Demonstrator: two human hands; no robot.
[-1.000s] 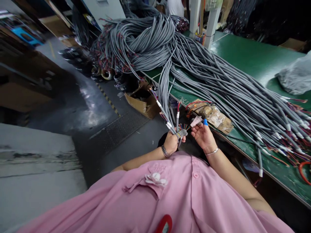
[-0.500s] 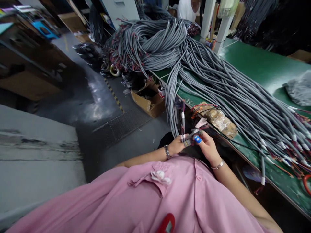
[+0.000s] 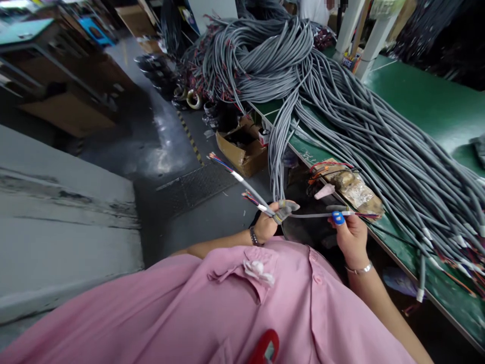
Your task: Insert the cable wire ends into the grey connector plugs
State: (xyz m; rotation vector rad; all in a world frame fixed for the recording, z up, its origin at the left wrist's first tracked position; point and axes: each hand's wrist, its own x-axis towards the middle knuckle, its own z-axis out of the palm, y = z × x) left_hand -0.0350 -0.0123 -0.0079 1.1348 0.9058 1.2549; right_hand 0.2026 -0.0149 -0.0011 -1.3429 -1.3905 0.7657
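My left hand (image 3: 273,218), with grey covers on its fingertips, is closed around several grey cables (image 3: 253,191). Two of their ends stick out up and to the left, each with a white band and thin coloured wires (image 3: 221,162) fanning out. From the same hand a grey cable (image 3: 308,216) runs across to my right hand (image 3: 349,230). My right thumb wears a blue cover (image 3: 338,218) and pinches that cable near its white band, with dark and red wires past the fingers. A hanging bundle of grey cables (image 3: 279,156) drops from the table edge to my left hand.
A large heap of grey cables (image 3: 265,60) spreads along the green table (image 3: 409,91). A taped cardboard piece (image 3: 356,192) with loose wires lies at its edge. Below stand an open cardboard box (image 3: 242,151) and, at left, a grey cabinet (image 3: 64,217).
My hands have moved apart, the right one going right with a cable end stretched between them. The cable ends in my left hand have swung from upright to leaning left. The view has shifted slightly.
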